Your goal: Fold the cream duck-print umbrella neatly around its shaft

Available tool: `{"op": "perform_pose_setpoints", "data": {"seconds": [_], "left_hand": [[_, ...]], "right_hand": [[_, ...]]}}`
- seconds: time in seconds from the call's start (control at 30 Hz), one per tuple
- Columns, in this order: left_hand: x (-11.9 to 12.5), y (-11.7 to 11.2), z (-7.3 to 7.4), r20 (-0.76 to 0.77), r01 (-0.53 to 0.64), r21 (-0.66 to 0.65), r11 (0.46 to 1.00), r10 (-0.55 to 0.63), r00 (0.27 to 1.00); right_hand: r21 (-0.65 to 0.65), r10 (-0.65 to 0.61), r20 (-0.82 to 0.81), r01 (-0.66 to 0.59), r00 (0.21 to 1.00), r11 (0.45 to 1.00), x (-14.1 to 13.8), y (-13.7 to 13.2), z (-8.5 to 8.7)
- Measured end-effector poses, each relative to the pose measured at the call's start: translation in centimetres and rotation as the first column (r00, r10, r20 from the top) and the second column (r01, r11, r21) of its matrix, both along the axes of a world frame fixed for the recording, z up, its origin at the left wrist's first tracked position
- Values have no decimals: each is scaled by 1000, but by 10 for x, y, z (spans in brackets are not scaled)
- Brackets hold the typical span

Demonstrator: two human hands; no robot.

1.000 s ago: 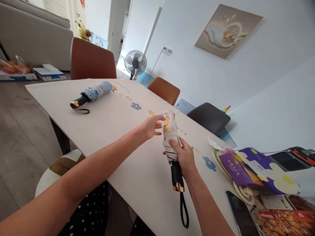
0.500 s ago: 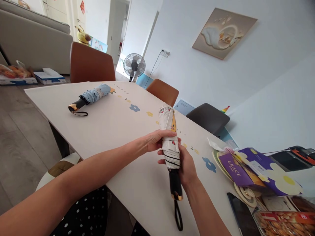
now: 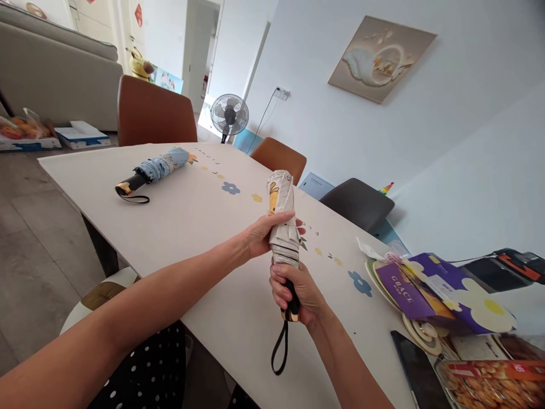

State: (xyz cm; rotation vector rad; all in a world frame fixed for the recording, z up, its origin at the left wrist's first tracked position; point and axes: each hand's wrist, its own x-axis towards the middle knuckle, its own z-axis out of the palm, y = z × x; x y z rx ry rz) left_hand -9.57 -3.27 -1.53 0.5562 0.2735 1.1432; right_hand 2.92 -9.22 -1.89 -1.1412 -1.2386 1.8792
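Observation:
A folded white umbrella [image 3: 284, 236] with a yellow cartoon print is held over the table, its black and gold handle toward me. My left hand [image 3: 264, 232] is closed around the furled canopy, thumb across its front. Lower down, my right hand [image 3: 298, 292] wraps round the black handle, with the wrist strap [image 3: 279, 355] hanging below. A second folded umbrella [image 3: 164, 165], light blue with a black and gold handle, lies on the table at the far left.
The table [image 3: 204, 227] has a pale cloth with flower prints. At the right lie a purple box [image 3: 426, 289], a phone [image 3: 415, 369] and a pack of nuts [image 3: 498, 380]. Chairs [image 3: 155, 111] stand along the far side, with a fan [image 3: 230, 115] behind them.
My right hand has moved from the lower canopy down onto the handle. The white umbrella has turned about its length and shifted slightly left and up. The blue umbrella lies as before.

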Motion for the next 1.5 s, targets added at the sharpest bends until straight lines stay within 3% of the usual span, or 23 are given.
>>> {"op": "perform_pose_setpoints", "data": {"seconds": [0.1,0.17,0.3,0.4,0.47,0.67,0.8,0.87,0.93,1.0,1.07,1.13,1.2,1.3,1.4,1.5], "left_hand": [[6,-3,-5,69,102,-66,993,-98,993],[10,-4,-6,7,72,-117,991,-71,997],[12,-4,-3,-127,-157,-153,976,138,982],[11,-2,1,-189,-309,-165,936,278,942],[11,-2,2,-217,-359,-165,919,322,922],[11,-5,4,-251,-433,6,902,420,872],[12,-16,12,-278,-411,188,892,450,849],[12,-21,16,-305,-366,251,896,432,848],[12,-24,18,-334,-328,274,904,409,849],[11,-24,17,-334,-283,283,916,371,867],[12,-22,13,-297,-203,301,932,294,909],[14,-19,7,-262,-103,269,958,176,949],[17,-16,1,-251,-23,160,987,63,966],[21,-14,-6,-222,41,35,999,-32,975],[20,-14,-7,-190,79,64,995,-66,979],[19,-15,-7,-189,128,105,986,-107,976]], "right_hand": [[-115,28,-221,-54,975,992,4,-3,-6],[-120,16,-192,-40,981,992,6,-6,-9],[54,-99,168,91,981,994,6,-9,-8],[228,-205,444,111,873,967,1,-11,-9],[304,-266,525,114,808,946,-4,-11,-12],[401,-338,502,132,796,906,-8,-8,-26],[602,-562,544,177,624,779,1,0,-30],[630,-607,562,185,561,754,5,4,-31],[588,-580,522,228,626,776,7,7,-32],[483,-481,417,261,771,836,9,7,-32],[321,-342,262,253,903,913,9,4,-31],[140,-223,72,211,972,967,9,0,-29],[15,-169,-72,171,983,985,8,-5,-28],[5,-167,-28,168,985,986,5,-9,-29],[51,-181,33,179,983,983,2,-12,-31],[4,-152,-104,153,983,988,5,-12,-29]]}}
